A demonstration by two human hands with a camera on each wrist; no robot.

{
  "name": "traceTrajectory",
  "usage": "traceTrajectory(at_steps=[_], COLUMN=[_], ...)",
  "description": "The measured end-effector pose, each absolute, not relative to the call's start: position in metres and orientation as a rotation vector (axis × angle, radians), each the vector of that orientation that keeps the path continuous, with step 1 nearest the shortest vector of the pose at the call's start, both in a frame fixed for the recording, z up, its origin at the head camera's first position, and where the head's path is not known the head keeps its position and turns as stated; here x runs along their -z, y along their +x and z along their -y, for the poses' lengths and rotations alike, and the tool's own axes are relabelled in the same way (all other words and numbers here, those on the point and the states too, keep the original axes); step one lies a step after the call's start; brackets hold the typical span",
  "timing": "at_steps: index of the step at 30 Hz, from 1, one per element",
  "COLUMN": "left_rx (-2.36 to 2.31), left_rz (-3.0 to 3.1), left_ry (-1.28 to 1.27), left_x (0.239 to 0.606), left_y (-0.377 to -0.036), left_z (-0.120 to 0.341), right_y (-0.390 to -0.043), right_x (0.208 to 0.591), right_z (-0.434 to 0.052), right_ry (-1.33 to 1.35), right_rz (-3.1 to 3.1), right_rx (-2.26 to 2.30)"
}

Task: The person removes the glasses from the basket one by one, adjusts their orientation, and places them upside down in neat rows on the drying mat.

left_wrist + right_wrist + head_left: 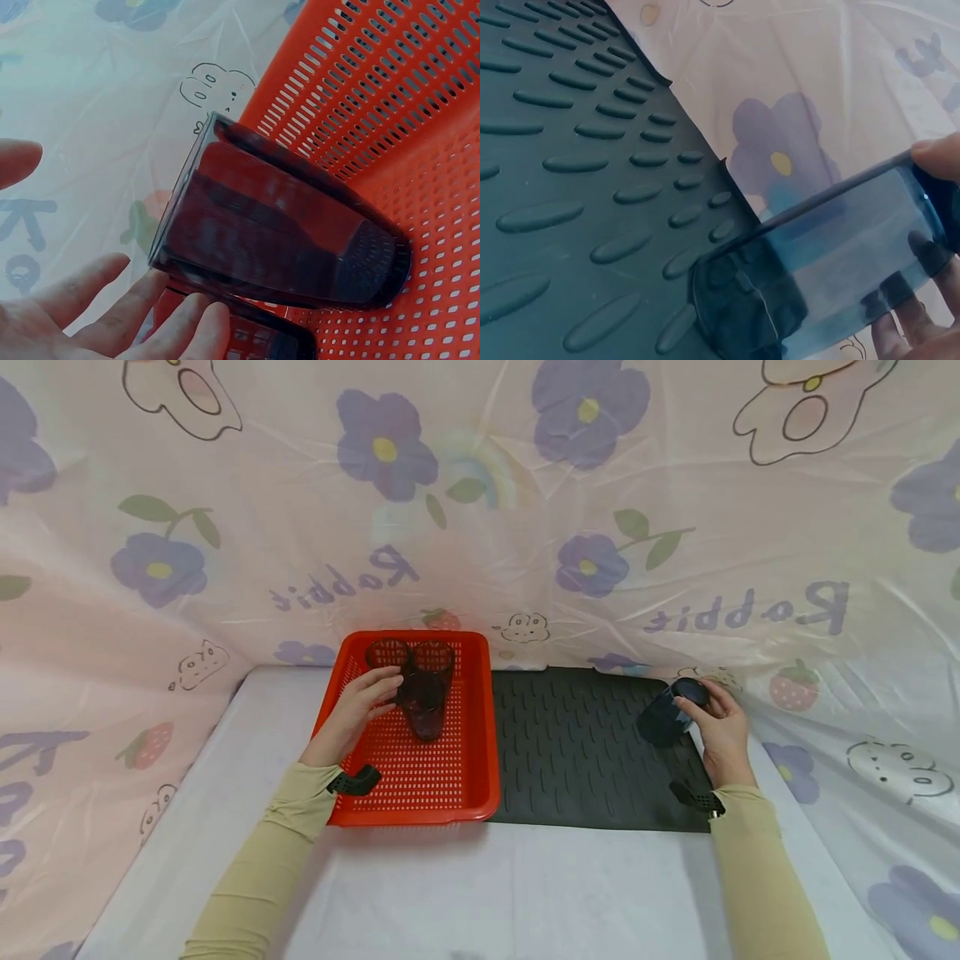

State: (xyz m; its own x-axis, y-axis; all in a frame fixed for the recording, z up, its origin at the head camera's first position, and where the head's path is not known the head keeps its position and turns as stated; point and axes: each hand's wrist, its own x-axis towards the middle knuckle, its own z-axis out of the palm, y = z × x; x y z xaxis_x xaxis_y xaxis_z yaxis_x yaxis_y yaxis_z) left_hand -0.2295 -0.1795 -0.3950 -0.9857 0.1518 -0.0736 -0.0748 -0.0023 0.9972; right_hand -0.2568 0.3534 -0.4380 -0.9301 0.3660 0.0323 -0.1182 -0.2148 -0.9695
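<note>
Head view records a blue transparent tumbler (658, 720), tilted at the right end of the dark ribbed mat (570, 752), its upper end in the grip of the right hand (724, 735). The left hand (358, 706), its grip wide, is at the dark transparent tumblers (427, 695) in the red perforated plastic basket (405, 789); contact cannot be determined.

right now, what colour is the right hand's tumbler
Translucent blue; the tumbler shows best in the right wrist view.
</note>
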Motion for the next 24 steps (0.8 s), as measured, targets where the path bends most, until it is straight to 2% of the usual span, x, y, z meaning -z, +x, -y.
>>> traceTrajectory(at_steps=[18, 24], left_rx=[-2.049, -1.951], left_rz=[-2.164, -2.224], left_ry=[0.141, 0.120], left_x=[0.402, 0.382], left_y=[-0.235, -0.223], left_z=[0.176, 0.166], right_y=[-0.261, -0.261], right_x=[0.443, 0.446], right_z=[-0.352, -0.355], right_ry=[-0.412, -0.360], right_rz=[2.016, 2.114], right_rx=[-1.977, -1.883])
